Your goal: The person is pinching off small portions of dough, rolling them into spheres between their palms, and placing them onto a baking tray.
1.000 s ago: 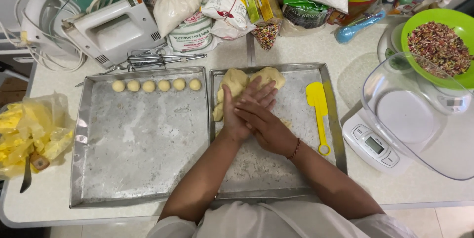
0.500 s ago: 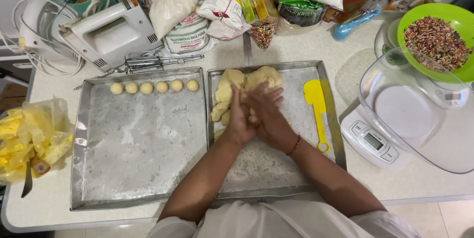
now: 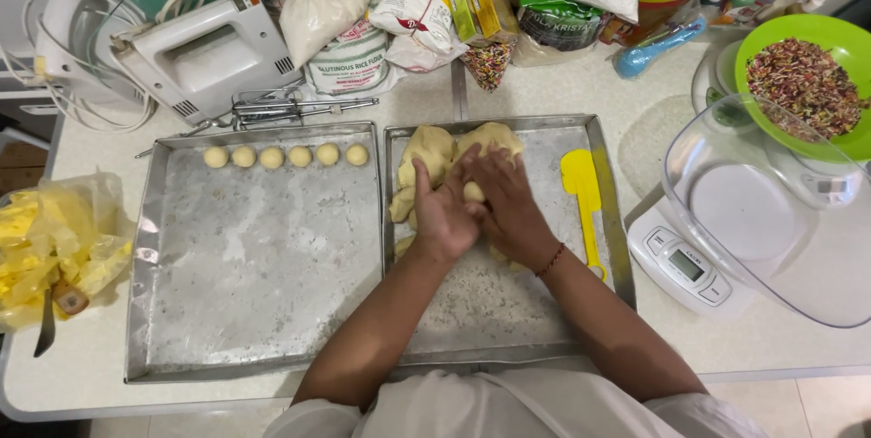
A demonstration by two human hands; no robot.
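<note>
My left hand and my right hand are pressed together over the right metal tray, palms cupped around a small piece of pale dough that shows between them. Behind the hands lies a large lump of the same dough, with smaller scraps to its left. Several small dough balls sit in a row along the far edge of the floured left tray. A yellow spatula lies on the right tray beside my right hand.
A white hand mixer and its beaters lie behind the left tray. Bags and packets crowd the back. A green bowl of sprinkles, a clear bowl on a white scale stand right. A yellow plastic bag sits left.
My hands have slid back and forth against each other around the dough piece, the right hand now lying more across the left. Trays and dough balls have not moved.
</note>
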